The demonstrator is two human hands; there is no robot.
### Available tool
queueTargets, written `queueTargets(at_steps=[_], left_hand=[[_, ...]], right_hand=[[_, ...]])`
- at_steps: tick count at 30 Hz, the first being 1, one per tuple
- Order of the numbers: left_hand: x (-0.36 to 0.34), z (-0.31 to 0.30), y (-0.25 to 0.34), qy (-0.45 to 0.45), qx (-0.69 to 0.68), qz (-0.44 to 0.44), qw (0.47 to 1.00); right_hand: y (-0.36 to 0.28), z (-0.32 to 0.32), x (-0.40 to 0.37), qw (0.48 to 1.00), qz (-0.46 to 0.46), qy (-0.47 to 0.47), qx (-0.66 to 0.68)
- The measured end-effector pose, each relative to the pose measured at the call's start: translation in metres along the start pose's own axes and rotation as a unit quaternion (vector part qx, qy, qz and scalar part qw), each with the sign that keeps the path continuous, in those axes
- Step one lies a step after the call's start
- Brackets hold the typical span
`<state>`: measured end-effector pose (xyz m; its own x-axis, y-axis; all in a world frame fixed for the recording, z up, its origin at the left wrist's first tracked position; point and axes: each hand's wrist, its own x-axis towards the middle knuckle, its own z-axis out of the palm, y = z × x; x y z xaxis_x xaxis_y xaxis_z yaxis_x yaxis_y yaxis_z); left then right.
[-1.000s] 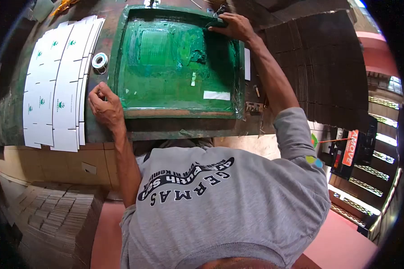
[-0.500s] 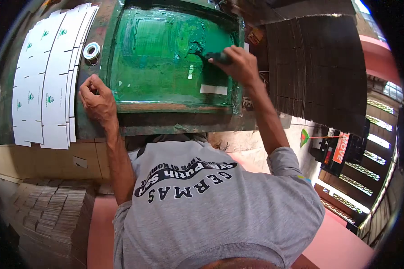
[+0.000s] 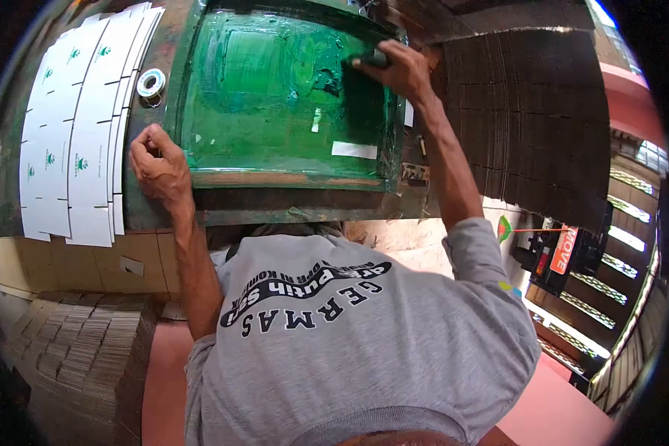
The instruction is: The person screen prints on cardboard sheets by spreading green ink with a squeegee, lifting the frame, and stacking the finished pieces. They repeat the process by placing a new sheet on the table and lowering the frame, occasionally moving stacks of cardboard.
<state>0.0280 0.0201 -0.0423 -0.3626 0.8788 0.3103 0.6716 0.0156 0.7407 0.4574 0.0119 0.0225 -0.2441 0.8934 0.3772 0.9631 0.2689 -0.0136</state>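
Note:
A printing screen (image 3: 260,134) in a wooden frame lies before me, its mesh coated green. Thick dark green ink (image 3: 325,80) is heaped on its upper right part. My right hand (image 3: 407,70) is closed round the dark handle of what looks like a squeegee (image 3: 372,59), over the screen's right side; its blade is hard to make out. My left hand (image 3: 160,165) is curled closed beside the screen's lower left edge, and whatever may be inside the fingers is hidden. A white strip (image 3: 354,150) sits on the mesh at the lower right.
Printed white card sheets (image 3: 70,126) lie in overlapping stacks on the left. A roll of tape (image 3: 151,84) stands between them and the screen. Dark stacked cardboard (image 3: 528,119) fills the right side. Bundled cardboard pieces (image 3: 89,357) are on the floor at lower left.
My right hand has moved up and slightly right with the squeegee, away from the ink heap. My left hand has stayed almost in place.

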Motion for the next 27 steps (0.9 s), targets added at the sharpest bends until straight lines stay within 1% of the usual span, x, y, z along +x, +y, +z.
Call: queueTargets(at_steps=[1, 2, 3, 6, 7, 10, 11, 13, 14, 15, 16, 17, 18, 19, 20, 21, 23, 25, 27], left_hand=[[0.0, 0.002, -0.001, -0.001, 0.0, 0.0, 1.0], [0.0, 0.001, -0.001, -0.003, 0.004, 0.0, 1.0], [0.0, 0.001, -0.001, -0.003, 0.007, -0.001, 1.0], [0.0, 0.0, -0.001, -0.003, -0.001, 0.013, 1.0], [0.001, 0.001, 0.001, 0.002, -0.005, 0.011, 1.0], [-0.002, -0.006, 0.006, -0.008, 0.002, -0.002, 1.0], [-0.002, -0.004, 0.005, -0.008, -0.015, -0.006, 1.0], [-0.001, -0.003, 0.001, 0.008, -0.024, -0.017, 1.0], [-0.001, -0.004, 0.001, 0.011, -0.025, 0.002, 1.0], [0.0, -0.004, 0.002, 0.014, -0.028, 0.023, 0.999], [0.001, -0.004, 0.003, 0.02, -0.037, 0.017, 0.999], [0.001, -0.003, 0.002, 0.03, -0.035, 0.015, 0.999], [0.001, -0.002, 0.002, 0.037, -0.046, 0.02, 0.998], [0.001, -0.001, 0.001, 0.042, -0.056, 0.024, 0.997], [0.001, -0.006, 0.006, 0.04, -0.053, 0.025, 0.997], [0.001, -0.007, 0.006, 0.044, -0.051, 0.021, 0.997], [0.002, -0.007, 0.004, 0.04, -0.052, 0.034, 0.997], [0.002, -0.011, 0.005, 0.04, -0.064, 0.039, 0.996], [0.002, -0.012, 0.007, 0.029, -0.068, 0.037, 0.997]], right_hand=[[-0.01, -0.005, -0.008, 1.0, 0.018, -0.018, 0.007], [-0.021, -0.007, -0.02, 0.999, 0.01, 0.02, 0.034], [-0.032, -0.012, -0.031, 0.999, 0.012, 0.019, 0.034], [-0.063, -0.031, -0.047, 0.999, 0.032, -0.029, 0.015], [-0.059, -0.034, -0.04, 0.999, 0.026, -0.027, 0.012], [-0.047, -0.04, -0.011, 0.979, 0.087, -0.145, 0.111], [-0.045, -0.037, 0.007, 0.981, 0.078, -0.141, 0.111], [-0.05, -0.025, 0.046, 0.95, 0.148, -0.143, 0.233], [-0.057, -0.016, 0.068, 0.951, 0.138, -0.144, 0.238], [-0.066, -0.004, 0.092, 0.959, 0.128, -0.121, 0.223], [-0.079, 0.005, 0.111, 0.966, 0.12, -0.097, 0.208], [-0.092, 0.014, 0.125, 0.967, 0.11, -0.095, 0.209], [-0.105, 0.024, 0.138, 0.987, 0.083, -0.089, 0.109], [-0.116, 0.033, 0.147, 0.995, 0.057, -0.081, 0.008], [-0.121, 0.05, 0.145, 0.999, 0.004, -0.033, 0.009], [-0.135, 0.058, 0.14, 0.999, -0.009, 0.0, -0.038], [-0.156, 0.077, 0.114, 0.993, -0.05, 0.084, -0.064], [-0.18, 0.08, 0.08, 0.991, -0.052, 0.098, -0.071], [-0.201, 0.061, 0.058, 0.991, -0.062, 0.095, -0.067]])
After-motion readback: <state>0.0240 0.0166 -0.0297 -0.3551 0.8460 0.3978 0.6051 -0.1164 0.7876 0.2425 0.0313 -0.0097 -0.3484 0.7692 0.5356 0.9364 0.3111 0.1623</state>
